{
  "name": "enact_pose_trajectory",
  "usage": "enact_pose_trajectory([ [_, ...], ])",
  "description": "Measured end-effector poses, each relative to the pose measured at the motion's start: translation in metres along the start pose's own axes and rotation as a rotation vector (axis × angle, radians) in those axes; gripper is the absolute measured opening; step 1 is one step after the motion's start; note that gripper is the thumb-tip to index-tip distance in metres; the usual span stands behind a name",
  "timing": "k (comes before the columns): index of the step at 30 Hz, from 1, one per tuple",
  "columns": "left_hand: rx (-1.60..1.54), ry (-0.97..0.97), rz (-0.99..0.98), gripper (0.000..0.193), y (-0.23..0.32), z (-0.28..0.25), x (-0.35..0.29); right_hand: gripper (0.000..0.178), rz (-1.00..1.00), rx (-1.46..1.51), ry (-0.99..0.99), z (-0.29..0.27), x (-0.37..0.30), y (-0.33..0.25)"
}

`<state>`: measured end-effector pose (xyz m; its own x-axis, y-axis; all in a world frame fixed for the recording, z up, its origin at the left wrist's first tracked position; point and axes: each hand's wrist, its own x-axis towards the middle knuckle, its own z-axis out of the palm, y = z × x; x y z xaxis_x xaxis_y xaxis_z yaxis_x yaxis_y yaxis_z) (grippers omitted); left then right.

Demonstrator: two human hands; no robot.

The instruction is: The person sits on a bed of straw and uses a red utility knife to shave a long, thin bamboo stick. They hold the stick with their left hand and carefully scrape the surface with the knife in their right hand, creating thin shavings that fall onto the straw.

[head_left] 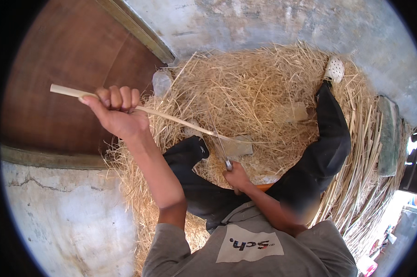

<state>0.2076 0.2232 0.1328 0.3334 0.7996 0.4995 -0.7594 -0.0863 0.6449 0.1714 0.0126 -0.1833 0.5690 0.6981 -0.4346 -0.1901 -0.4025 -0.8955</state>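
A long pale bamboo strip (169,117) slants from the upper left down toward the middle. My left hand (119,110) is raised and closed round it near its thicker upper end. Low over my lap, my right hand (237,177) grips a knife by its handle. Its thin blade (223,150) points away from me and crosses the strip near the lower end; whether they touch I cannot tell. Most of the handle is hidden in my fingers. Beneath the strip's lower end lies a flat greyish block (240,147), partly covered by shavings.
A thick heap of straw-like shavings (250,87) spreads around my legs. Long thin strips (356,171) are stacked to my right beside a green slab (387,136). A brown door panel (74,60) stands at the left, a grey wall (282,23) ahead. White perforated shoes (335,69) are on my feet.
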Motion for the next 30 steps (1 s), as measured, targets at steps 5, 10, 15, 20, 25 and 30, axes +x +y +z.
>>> enact_pose_trajectory([
  [5,-0.033,-0.003,-0.010,0.049,-0.001,0.002,-0.002,0.020,-0.221,0.129,-0.023,-0.013,-0.032,-0.120],
  [10,-0.085,-0.067,-0.013,0.049,-0.005,-0.003,0.002,0.018,-0.274,0.093,0.046,-0.001,-0.013,-0.073],
  [15,0.012,0.007,-0.001,0.050,-0.004,-0.002,0.005,0.016,-0.244,0.042,0.050,0.003,-0.017,-0.056],
  [20,0.020,0.030,0.000,0.051,-0.001,0.002,0.002,0.019,-0.375,0.037,0.131,-0.004,-0.044,-0.113],
  [25,-0.013,0.035,-0.021,0.051,-0.001,0.016,-0.005,0.018,-0.310,-0.033,0.140,-0.002,-0.016,-0.057],
  [30,0.017,0.025,-0.017,0.051,-0.001,0.004,-0.005,0.017,-0.241,0.028,0.083,-0.014,-0.038,-0.091],
])
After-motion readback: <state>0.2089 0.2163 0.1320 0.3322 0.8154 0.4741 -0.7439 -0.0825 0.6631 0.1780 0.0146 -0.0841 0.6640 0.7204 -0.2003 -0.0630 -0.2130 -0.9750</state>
